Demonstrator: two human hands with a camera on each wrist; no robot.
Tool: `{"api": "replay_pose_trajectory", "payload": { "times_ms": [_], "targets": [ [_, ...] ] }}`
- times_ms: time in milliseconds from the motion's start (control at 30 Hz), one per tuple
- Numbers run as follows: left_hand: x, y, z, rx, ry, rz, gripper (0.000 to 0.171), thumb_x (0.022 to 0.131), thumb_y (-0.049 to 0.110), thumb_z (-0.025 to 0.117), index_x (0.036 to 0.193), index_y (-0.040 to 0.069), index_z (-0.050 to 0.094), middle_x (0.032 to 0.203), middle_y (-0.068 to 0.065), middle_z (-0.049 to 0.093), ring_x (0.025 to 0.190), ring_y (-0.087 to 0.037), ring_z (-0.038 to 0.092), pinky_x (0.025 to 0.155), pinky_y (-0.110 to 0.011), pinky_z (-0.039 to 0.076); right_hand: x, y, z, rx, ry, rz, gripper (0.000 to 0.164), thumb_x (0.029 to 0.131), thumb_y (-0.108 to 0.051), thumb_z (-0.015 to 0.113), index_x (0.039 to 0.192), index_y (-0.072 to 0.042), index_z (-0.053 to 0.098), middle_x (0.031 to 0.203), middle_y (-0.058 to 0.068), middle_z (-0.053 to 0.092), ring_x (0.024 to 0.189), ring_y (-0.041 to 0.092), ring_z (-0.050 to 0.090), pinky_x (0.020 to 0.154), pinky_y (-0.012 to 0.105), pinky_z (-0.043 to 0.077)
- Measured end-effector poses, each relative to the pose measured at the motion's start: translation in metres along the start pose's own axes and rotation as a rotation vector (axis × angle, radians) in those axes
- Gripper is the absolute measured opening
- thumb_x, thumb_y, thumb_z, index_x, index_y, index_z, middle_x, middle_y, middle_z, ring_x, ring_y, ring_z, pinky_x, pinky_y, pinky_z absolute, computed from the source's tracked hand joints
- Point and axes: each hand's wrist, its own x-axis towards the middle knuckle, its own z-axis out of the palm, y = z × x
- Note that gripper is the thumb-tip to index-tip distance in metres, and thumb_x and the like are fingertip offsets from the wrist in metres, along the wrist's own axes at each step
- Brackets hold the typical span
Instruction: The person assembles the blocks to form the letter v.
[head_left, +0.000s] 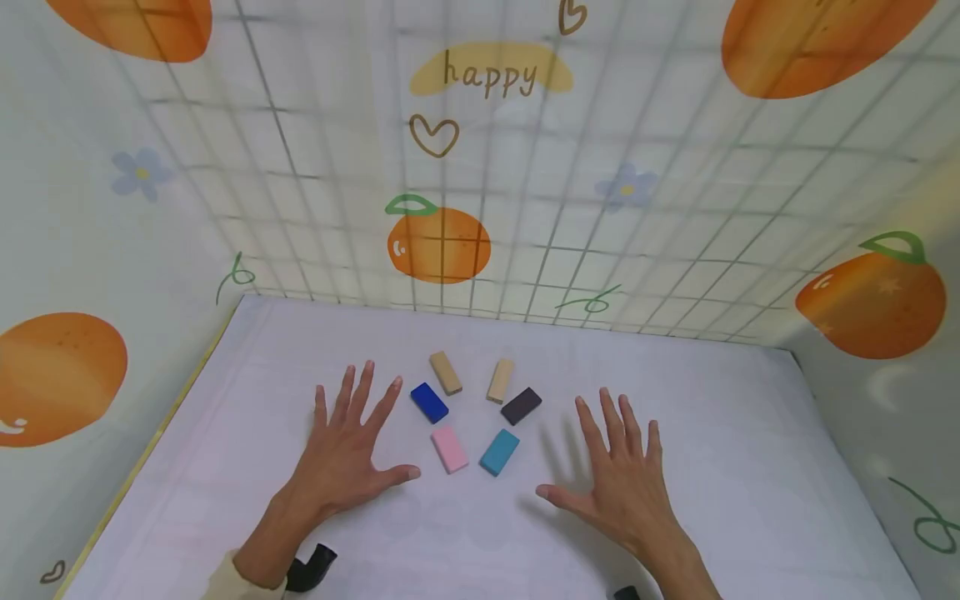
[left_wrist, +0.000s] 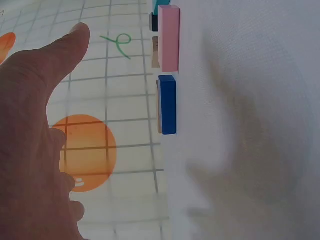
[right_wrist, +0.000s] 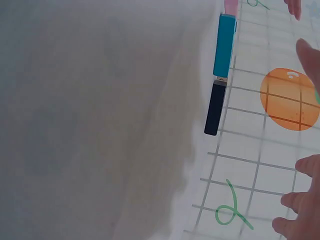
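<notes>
In the head view, at the lower left of the frame, a plain pale cream sleeve (head_left: 228, 583) ended in a cuff (head_left: 251, 585) just below the left wrist (head_left: 273, 529). A black, elbow-shaped fitting (head_left: 311, 570) with a squared end projected beside the cuff. The left hand (head_left: 341, 462) was bare, with slender fingers (head_left: 362, 392). The right hand (head_left: 626, 492) was likewise bare, as was the visible right forearm (head_left: 684, 568) at the lower right. A second black part (head_left: 627, 593) showed beside that forearm, cropped by the lower edge.
</notes>
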Motion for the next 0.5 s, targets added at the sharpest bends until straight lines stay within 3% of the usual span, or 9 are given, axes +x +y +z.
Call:
{"api": "replay_pose_trajectory", "payload": {
  "times_ms": [200,500],
  "targets": [
    [0.0012,0.0009,0.0005,-0.016,-0.003,-0.006,0.115,0.076,0.082,0.062,0.164,0.027,0.012,0.169,-0.014,-0.003,0.154,-0.039,-0.001,0.115,-0.069,0.011,0.0022,-0.0016,0.0009,0.013,-0.001,0.004,0.124,0.068,-0.084,0.068,0.162,-0.015,0.024,0.164,0.018,0.022,0.149,0.04,0.019,0.107,0.068,0.023],
    [0.0021,0.0035,0.0023,-0.077,-0.04,-0.028,0.116,0.076,0.079,0.066,0.164,0.026,0.011,0.17,-0.011,-0.006,0.154,-0.036,0.0,0.116,-0.066,0.016,0.0053,-0.0052,0.0035,0.031,-0.002,-0.006,0.125,0.068,-0.084,0.068,0.161,-0.012,0.024,0.164,0.014,0.024,0.143,0.04,0.029,0.101,0.06,0.031]
  ]
}}
